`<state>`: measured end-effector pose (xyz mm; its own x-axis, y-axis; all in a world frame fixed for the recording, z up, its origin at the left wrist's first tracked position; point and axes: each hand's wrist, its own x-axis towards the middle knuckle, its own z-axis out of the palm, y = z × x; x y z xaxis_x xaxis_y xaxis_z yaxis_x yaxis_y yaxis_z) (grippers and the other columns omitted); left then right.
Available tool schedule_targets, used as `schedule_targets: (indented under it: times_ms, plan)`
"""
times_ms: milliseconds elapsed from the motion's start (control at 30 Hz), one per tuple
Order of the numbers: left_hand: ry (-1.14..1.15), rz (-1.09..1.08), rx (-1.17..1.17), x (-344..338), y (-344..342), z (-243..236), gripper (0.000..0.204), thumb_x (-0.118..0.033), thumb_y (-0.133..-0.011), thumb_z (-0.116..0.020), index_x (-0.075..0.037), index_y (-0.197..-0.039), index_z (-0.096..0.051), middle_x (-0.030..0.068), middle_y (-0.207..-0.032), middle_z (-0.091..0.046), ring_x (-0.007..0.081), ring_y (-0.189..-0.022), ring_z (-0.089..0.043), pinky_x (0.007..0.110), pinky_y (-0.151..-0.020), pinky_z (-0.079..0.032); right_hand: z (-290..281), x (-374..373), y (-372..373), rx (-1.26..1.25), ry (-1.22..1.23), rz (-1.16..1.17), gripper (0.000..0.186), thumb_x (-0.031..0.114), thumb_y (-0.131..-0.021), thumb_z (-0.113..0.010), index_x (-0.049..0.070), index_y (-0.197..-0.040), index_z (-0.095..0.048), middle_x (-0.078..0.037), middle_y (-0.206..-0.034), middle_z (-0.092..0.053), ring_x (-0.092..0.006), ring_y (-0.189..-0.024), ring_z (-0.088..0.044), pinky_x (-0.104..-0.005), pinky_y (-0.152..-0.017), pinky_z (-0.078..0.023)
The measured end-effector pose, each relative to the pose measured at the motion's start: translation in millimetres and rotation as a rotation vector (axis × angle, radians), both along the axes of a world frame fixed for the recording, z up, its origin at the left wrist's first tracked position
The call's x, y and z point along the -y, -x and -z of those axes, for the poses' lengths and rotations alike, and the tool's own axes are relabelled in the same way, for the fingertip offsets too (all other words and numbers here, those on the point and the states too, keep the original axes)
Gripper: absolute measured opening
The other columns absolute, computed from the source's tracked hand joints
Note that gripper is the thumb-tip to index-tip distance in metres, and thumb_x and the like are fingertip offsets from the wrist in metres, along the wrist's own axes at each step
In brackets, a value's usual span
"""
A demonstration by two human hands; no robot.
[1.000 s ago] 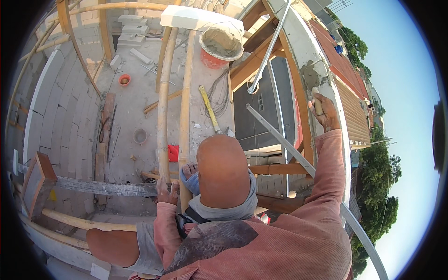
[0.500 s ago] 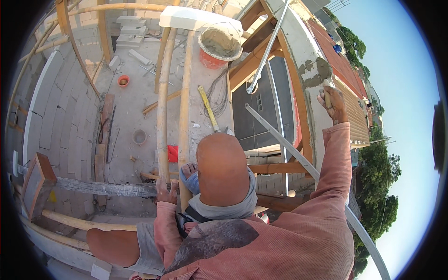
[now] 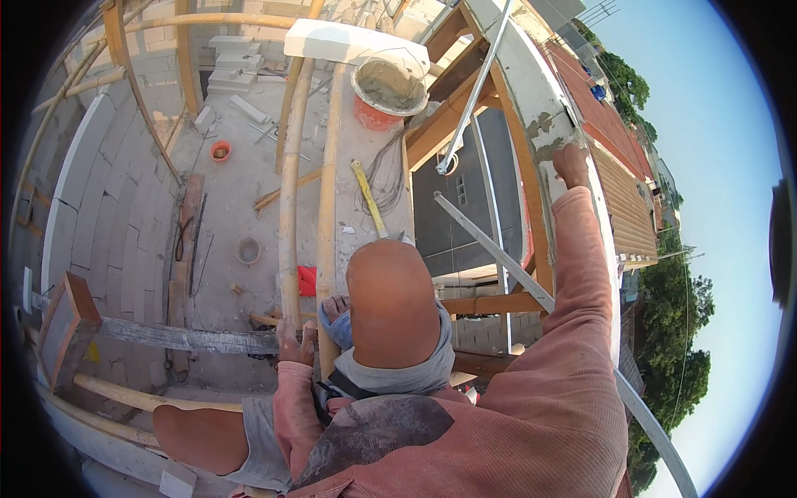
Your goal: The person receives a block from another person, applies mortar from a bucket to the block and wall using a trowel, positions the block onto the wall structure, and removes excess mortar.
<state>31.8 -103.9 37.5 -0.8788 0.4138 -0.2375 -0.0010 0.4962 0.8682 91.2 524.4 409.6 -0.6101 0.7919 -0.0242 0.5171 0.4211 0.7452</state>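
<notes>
My right hand [image 3: 571, 165] is closed in a fist at the top of a pale wall [image 3: 558, 189] on the right, gripping a trowel whose handle and blade are mostly hidden by the fist. Patches of wet grey mortar [image 3: 546, 150] spread on the wall surface beside it. My left hand [image 3: 295, 343] rests low at the near end of an upright-looking bamboo pole [image 3: 290, 207], fingers round it, next to a weathered plank [image 3: 191, 334]. A red bucket [image 3: 378, 114] of grey mortar stands ahead. Between it and my knee lies a hammer with a yellow handle [image 3: 367, 195].
A second bamboo pole [image 3: 330, 183] runs alongside. A long white block [image 3: 357, 41] lies across the far ends. Metal bars [image 3: 490, 245] slant over a drop on the right. Small buckets [image 3: 220, 150] and block stacks [image 3: 235, 66] sit on the floor below. Loose wire lies near the hammer.
My right hand has moved slightly left and turned over, bringing the trowel down against the wall. The mortar there is now spread thinner, in broken patches. My left hand stays put.
</notes>
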Motion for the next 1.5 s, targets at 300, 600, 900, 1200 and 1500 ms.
schedule_targets:
  times_ms: [300, 600, 900, 1200, 1500]
  plan:
    - [-0.022, 0.006, 0.038, 7, -2, 5, 0.074, -0.044, -0.094, -0.062, 0.011, -0.139, -0.043, 0.0363, -0.142, -0.041, 0.0499, -0.134, -0.037, 0.050, -0.115, -0.030, 1, 125, 25, -0.586, -0.015, 0.108, 0.034, 0.015, -0.089, -0.059, -0.006, -0.116, -0.061, -0.028, -0.122, -0.061, -0.0415, -0.107, -0.067, -0.0453, -0.088, -0.057]
    - [-0.024, -0.009, 0.037, 2, -2, 0, 0.074, -0.046, -0.094, -0.061, 0.006, -0.144, -0.041, 0.0340, -0.143, -0.042, 0.0477, -0.136, -0.036, 0.050, -0.115, -0.030, -74, 162, -28, -0.786, 0.168, 0.149, 0.032, 0.020, -0.087, -0.055, -0.008, -0.094, -0.067, -0.027, -0.082, -0.070, -0.0403, -0.070, -0.071, -0.0478, -0.076, -0.057]
    - [-0.027, -0.048, 0.011, 4, -1, -11, 0.072, -0.042, -0.094, -0.062, 0.011, -0.139, -0.044, 0.0354, -0.141, -0.043, 0.0478, -0.134, -0.039, 0.049, -0.115, -0.030, -18, 119, -47, -0.658, -0.100, -0.150, 0.035, 0.024, -0.093, -0.056, -0.009, -0.096, -0.064, -0.029, -0.077, -0.068, -0.0389, -0.062, -0.069, -0.0474, -0.068, -0.057]
    - [-0.001, -0.006, 0.023, 10, -5, -4, 0.073, -0.043, -0.094, -0.063, 0.010, -0.139, -0.044, 0.0356, -0.142, -0.042, 0.0481, -0.135, -0.037, 0.049, -0.115, -0.030, 7, 171, -22, -1.451, 0.672, 0.109, 0.036, 0.022, -0.095, -0.056, -0.009, -0.115, -0.057, -0.006, -0.074, -0.058, -0.0142, -0.051, -0.052, -0.0261, -0.040, -0.042]
    - [0.032, -0.037, -0.008, 12, -5, -11, 0.073, -0.045, -0.094, -0.062, 0.010, -0.140, -0.044, 0.0379, -0.140, -0.044, 0.0506, -0.135, -0.037, 0.050, -0.114, -0.030, 25, 90, 2, -1.821, 1.031, 0.486, 0.020, 0.017, -0.095, -0.054, 0.000, -0.106, -0.055, -0.006, -0.078, -0.055, -0.0109, -0.053, -0.054, -0.0209, -0.037, -0.043]
